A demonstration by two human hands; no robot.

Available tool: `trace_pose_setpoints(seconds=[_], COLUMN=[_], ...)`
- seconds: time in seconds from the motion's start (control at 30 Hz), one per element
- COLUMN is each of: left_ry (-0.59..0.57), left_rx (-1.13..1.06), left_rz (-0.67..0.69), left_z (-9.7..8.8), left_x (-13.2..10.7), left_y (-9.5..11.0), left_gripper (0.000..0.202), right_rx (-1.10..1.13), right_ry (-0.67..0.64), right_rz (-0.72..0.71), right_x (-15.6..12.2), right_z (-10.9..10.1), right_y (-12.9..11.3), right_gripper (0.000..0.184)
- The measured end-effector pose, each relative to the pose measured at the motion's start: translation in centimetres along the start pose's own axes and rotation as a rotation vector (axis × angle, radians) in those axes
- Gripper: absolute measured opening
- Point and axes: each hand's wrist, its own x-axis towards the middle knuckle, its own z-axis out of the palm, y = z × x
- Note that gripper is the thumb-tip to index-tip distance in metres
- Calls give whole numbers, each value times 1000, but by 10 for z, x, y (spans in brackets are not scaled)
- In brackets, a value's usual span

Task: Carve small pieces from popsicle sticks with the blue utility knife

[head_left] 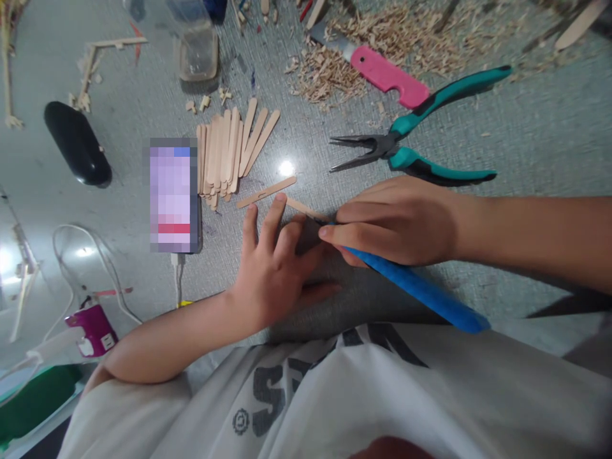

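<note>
My right hand (394, 220) is closed around a blue-handled tool (421, 293), whose tip points left onto a thin wooden stick (302, 207) lying on the grey surface. My left hand (272, 261) lies flat with fingers spread, pressing down on that stick just beside the tool tip. Another loose wooden stick (266, 191) lies just above my left fingertips. A pile of similar wooden sticks (229, 150) sits a little further up and to the left.
Teal-handled pliers (415, 143) lie above my right hand. A pink-handled knife (382, 71) rests among wood shavings (382, 38). A phone (173, 194) with a cable, a black case (76, 143), a clear container (198, 54) and a purple plug (93, 328) sit at left.
</note>
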Motion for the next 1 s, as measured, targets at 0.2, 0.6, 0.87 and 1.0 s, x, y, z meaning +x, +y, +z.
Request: trace_pose_setpoints(seconds=[0.2,0.6,0.87,1.0], left_ry=[8,5,16,-5], left_rx=[5,-41,-30,-21], left_rz=[-9,-7,-11,-19], left_z=[1,1,-1,-4], left_x=[0,-2,-1,1], left_y=[0,0,1,2], left_gripper=[83,79,78,80], right_rx=[-36,-62,-49,28], right_ry=[1,-35,-34,-47], right_rz=[75,62,36,38], right_x=[-1,3,2,3], right_z=[2,-4,-7,-11], right_y=[-7,-11,-8,-6], right_gripper=[35,42,37,31])
